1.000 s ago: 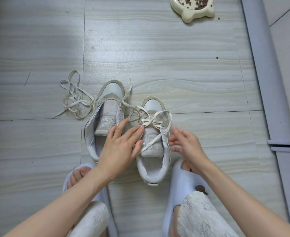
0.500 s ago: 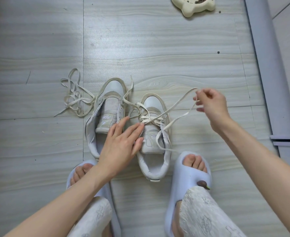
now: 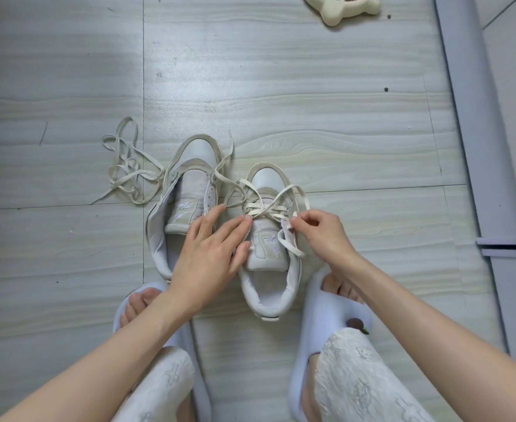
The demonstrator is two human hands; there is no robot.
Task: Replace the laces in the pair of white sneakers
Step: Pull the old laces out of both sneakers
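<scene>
Two white sneakers stand side by side on the floor, toes pointing away. The left sneaker (image 3: 189, 190) has no lace in it. The right sneaker (image 3: 267, 269) carries a cream lace (image 3: 269, 205) crossed through its front eyelets, with loose ends trailing to both sides. My left hand (image 3: 211, 251) lies flat, fingers spread, across the gap between the shoes and presses on the right sneaker's left flank. My right hand (image 3: 320, 236) pinches the lace at the right sneaker's right eyelet row. A second loose lace (image 3: 129, 169) lies tangled on the floor to the left.
My feet in pale blue slippers (image 3: 326, 318) rest just behind the shoes, knees in patterned trousers below. A cream pet bowl (image 3: 342, 9) with kibble sits at the top edge. A grey door frame (image 3: 476, 147) runs down the right side.
My right hand, which had pulled a lace end up and out to the right, has come back down to the right sneaker's eyelets. The left hand has stayed in place.
</scene>
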